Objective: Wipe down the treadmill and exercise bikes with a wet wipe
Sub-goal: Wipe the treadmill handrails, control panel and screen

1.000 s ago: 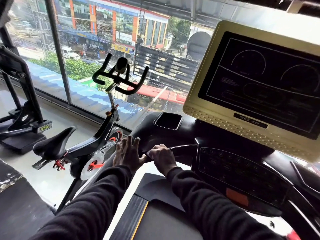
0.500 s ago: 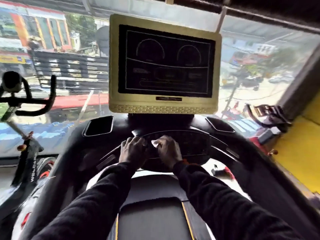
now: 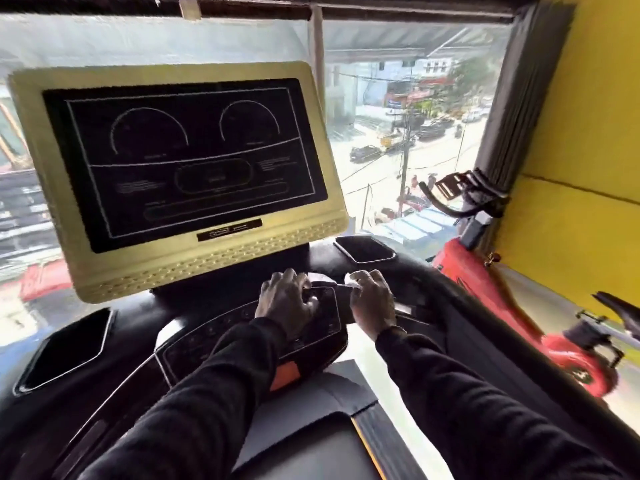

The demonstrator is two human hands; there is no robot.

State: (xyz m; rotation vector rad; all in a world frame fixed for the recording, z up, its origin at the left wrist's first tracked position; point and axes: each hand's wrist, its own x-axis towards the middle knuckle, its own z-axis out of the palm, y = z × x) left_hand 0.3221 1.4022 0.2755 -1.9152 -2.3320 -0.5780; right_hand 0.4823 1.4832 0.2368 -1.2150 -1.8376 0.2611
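I stand on a black treadmill whose gold-framed screen is dark. My left hand lies arched over the top edge of the black control panel, fingers curled around it. Just to its right, my right hand pinches a small white wet wipe against the console by the right handlebar. A red exercise bike stands to the right of the treadmill, its black handlebars near the window. Black sleeves cover both of my arms.
Recessed cup holders sit at the console's left and right. The treadmill belt runs under me. A yellow wall closes the right side, and a large window looks onto a street.
The view has swung right, from the black bike on the left to the red bike. Both hands have travelled right along the console, from its left arm to the right side of the control panel.
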